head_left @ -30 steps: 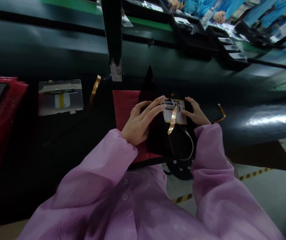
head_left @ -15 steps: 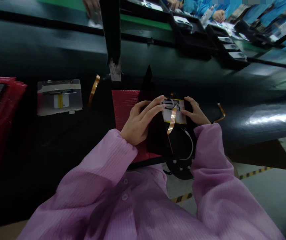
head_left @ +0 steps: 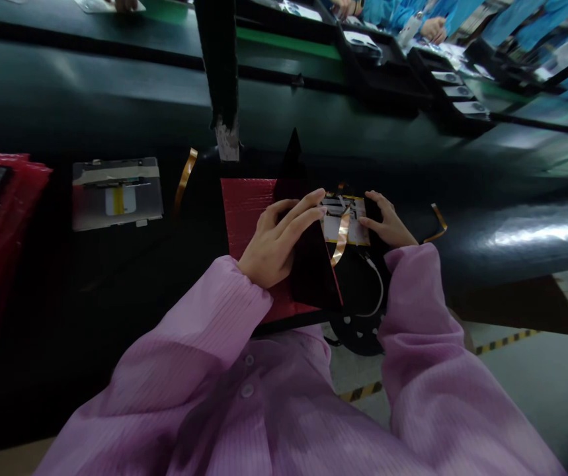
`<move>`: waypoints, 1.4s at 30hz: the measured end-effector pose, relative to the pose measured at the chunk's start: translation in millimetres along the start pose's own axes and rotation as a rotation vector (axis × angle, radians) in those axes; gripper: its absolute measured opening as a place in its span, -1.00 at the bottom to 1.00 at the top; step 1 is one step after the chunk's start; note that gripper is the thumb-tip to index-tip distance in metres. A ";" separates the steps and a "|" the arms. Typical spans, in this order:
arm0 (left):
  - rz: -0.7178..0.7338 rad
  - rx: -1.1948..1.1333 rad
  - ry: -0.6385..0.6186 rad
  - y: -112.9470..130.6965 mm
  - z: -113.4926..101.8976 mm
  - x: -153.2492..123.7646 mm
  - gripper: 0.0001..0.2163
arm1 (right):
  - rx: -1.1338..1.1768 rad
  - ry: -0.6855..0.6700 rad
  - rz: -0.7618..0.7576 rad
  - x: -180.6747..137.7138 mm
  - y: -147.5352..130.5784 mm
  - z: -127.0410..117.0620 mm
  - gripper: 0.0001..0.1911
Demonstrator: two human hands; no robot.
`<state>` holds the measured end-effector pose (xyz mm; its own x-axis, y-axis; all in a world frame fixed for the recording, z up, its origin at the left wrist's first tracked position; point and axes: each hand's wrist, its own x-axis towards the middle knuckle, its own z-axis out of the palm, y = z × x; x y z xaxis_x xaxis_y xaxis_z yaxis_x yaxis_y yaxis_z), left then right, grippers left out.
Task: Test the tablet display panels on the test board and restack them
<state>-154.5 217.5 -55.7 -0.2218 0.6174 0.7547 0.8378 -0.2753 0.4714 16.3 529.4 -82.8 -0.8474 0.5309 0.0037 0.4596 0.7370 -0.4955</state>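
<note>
A dark glossy panel [head_left: 308, 264] stands tilted over a red bubble-wrap sheet [head_left: 248, 195]. My left hand [head_left: 278, 241] is against this panel, its fingers stretched across it to the left edge of a flat white electronic module [head_left: 356, 231] with yellow edges. On the module's right edge my right hand [head_left: 387, 221] is closed, thumb and fingers at its side and corner. A copper-coloured flex cable [head_left: 342, 239] hangs from the module toward me. What lies under the left palm is hidden.
Left on the dark bench are a silvery device plate [head_left: 137, 215], a loose flex cable [head_left: 186, 178] and stacked red bubble wrap [head_left: 20, 198]. Another cable [head_left: 440, 221] lies right; a white cord [head_left: 379, 287] curves below. A dark post [head_left: 219, 73] rises ahead. Beyond are trays [head_left: 387, 73] and people in blue sleeves.
My hands, the panel and the module keep almost the same pose. At the far top left, another person's hand has shifted left along with a pale flat item.
</note>
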 end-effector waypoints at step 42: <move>-0.011 -0.015 -0.041 1.8 -2.4 1.2 -0.30 | -0.006 -0.039 0.030 0.9 -1.1 0.4 -0.20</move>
<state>-154.5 216.0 -52.8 -0.2100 0.6498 0.7305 0.8278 -0.2794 0.4865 14.9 528.9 -82.5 -0.8427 0.5364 -0.0449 0.4865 0.7233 -0.4900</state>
